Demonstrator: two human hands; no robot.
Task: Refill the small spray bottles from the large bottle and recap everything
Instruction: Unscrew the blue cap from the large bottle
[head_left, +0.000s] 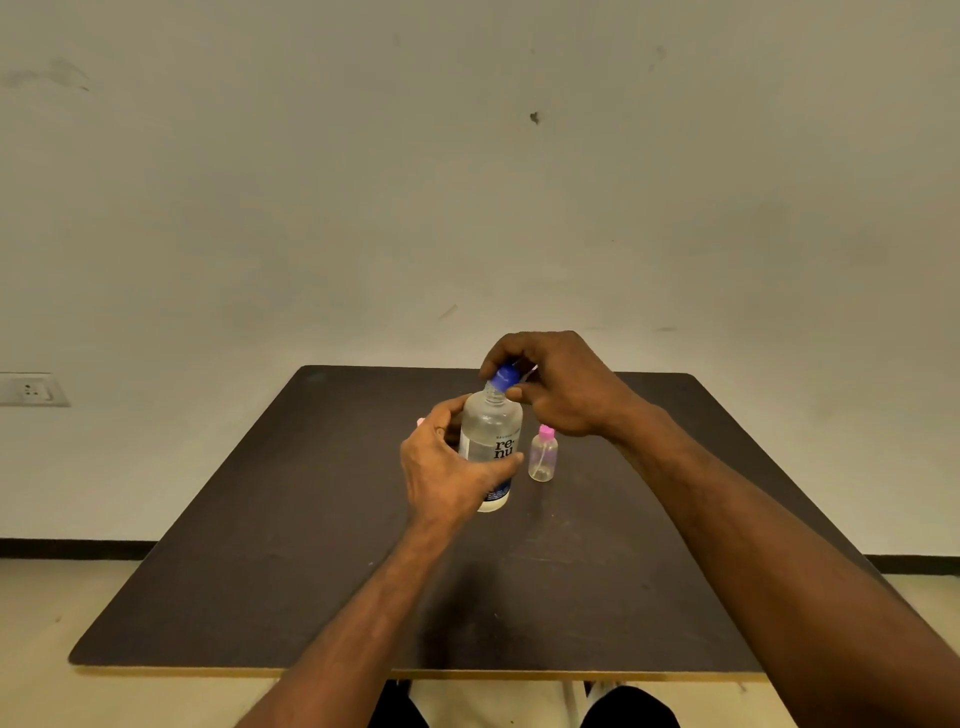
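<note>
The large clear bottle (492, 431) with a white and blue label stands upright on the dark table (311, 545). My left hand (447, 467) is wrapped around its body. My right hand (561, 384) pinches the blue cap (505, 376) sitting on the bottle's neck. A small clear spray bottle (543, 454) with a pink cap stands just to the right of the large bottle, apart from it. A bit of pink (420, 422) peeks out behind my left hand; the thing it belongs to is hidden.
A plain wall rises right behind the table's far edge. A wall socket (31, 389) is at the left. The table's front edge (415, 673) lies close to my knees.
</note>
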